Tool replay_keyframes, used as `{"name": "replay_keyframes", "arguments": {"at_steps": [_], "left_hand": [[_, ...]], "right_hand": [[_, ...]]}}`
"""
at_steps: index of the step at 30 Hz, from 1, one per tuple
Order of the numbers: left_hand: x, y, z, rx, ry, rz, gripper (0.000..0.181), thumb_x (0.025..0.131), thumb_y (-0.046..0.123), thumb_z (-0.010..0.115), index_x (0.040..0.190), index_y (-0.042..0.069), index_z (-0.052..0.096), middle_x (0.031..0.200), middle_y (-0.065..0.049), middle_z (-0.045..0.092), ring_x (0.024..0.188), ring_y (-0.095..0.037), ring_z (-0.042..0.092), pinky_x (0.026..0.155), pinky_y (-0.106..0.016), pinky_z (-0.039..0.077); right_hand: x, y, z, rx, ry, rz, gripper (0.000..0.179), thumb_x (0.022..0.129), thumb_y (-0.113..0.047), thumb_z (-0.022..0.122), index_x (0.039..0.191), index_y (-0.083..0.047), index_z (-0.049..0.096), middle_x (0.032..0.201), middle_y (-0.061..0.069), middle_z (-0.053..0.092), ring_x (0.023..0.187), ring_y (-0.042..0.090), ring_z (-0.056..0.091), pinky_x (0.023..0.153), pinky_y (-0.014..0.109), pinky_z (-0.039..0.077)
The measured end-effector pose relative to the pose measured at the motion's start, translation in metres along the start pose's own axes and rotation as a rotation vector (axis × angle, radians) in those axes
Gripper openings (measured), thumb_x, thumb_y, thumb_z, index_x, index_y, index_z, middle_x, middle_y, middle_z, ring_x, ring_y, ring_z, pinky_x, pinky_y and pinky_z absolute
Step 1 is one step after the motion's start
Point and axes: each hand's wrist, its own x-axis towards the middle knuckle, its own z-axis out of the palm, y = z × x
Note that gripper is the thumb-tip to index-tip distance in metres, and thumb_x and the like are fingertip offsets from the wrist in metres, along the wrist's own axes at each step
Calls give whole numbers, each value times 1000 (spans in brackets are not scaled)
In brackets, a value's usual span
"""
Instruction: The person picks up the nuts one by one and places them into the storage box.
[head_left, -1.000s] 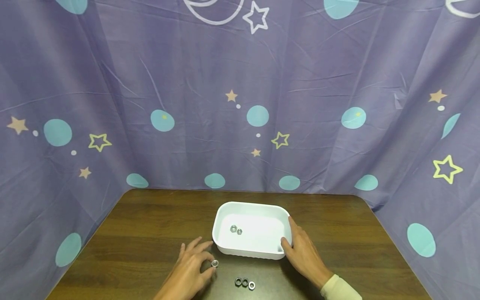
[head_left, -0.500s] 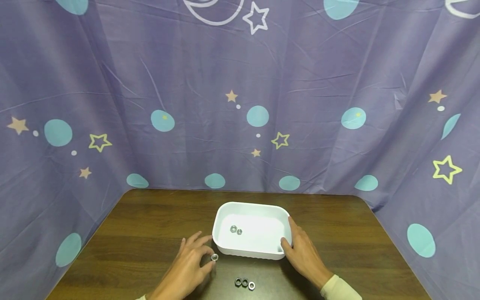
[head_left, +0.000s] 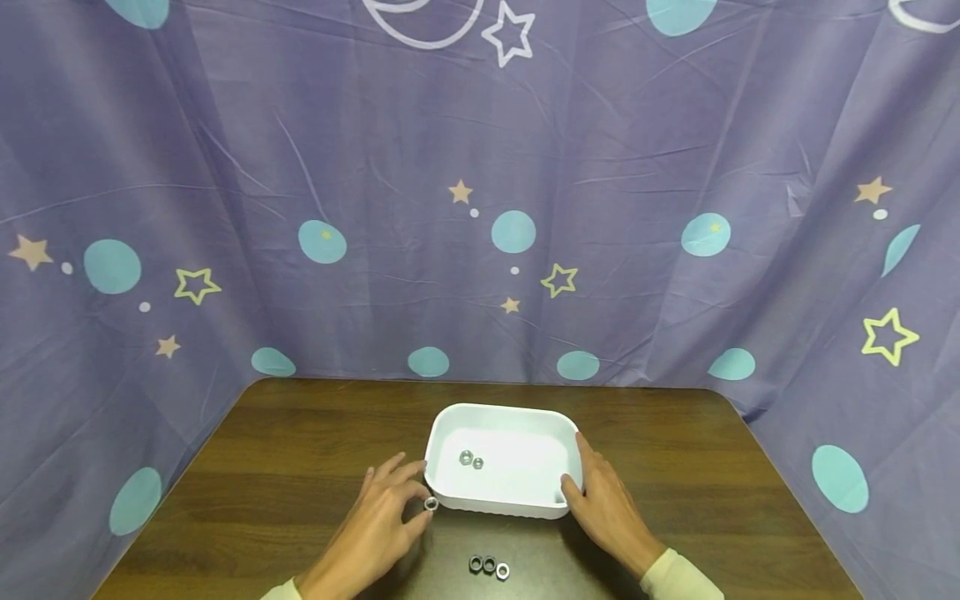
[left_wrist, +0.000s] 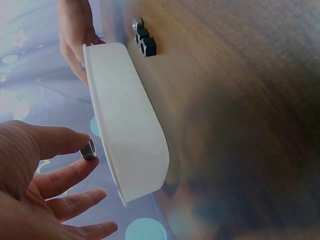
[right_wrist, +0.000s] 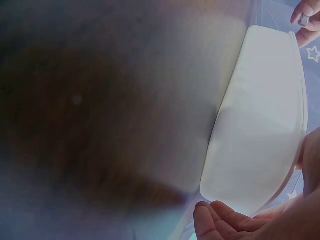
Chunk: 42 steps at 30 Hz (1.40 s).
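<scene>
The left grip [head_left: 377, 521] pinches one nut [left_wrist: 89, 150], just beside the tray [head_left: 498, 505]. Right of this grip, two nuts [head_left: 467, 457] lie inside the tray and three nuts [head_left: 489, 565] on the table [head_left: 322, 442]. The right grip [head_left: 609, 504] holds the tray's right end.

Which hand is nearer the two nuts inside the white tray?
Left. The left hand, pinching another nut, is at the left end of the white tray, whose left half holds the two nuts; the right hand grips the right end.
</scene>
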Motion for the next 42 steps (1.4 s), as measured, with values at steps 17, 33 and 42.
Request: {"name": "replay_keyframes", "arguments": {"at_steps": [17, 33, 42], "left_hand": [[20, 5, -1, 8, 16, 50, 21, 77, 0, 94, 86, 9, 78, 136, -21, 74, 138, -53, 59, 109, -87, 36], [40, 6, 3, 40, -26, 66, 16, 80, 2, 93, 86, 6, 78, 135, -23, 74, 138, -54, 58, 108, -88, 37], [46, 10, 7, 37, -34, 91, 15, 81, 3, 91, 88, 6, 79, 136, -22, 74, 138, -53, 58, 109, -87, 36]], "right_hand": [[-1, 0, -4, -5, 15, -16, 74, 102, -16, 69, 165, 8, 38, 149, 34, 60, 137, 49, 60, 113, 66, 49], [-1, 0, -4, -3, 19, -13, 74, 102, -17, 70, 164, 8, 40, 147, 34, 62, 135, 48, 62, 111, 65, 51], [0, -1, -2, 16, 14, -3, 75, 101, -17, 70, 165, 7, 39, 148, 34, 60, 135, 49, 61, 112, 65, 50]]}}
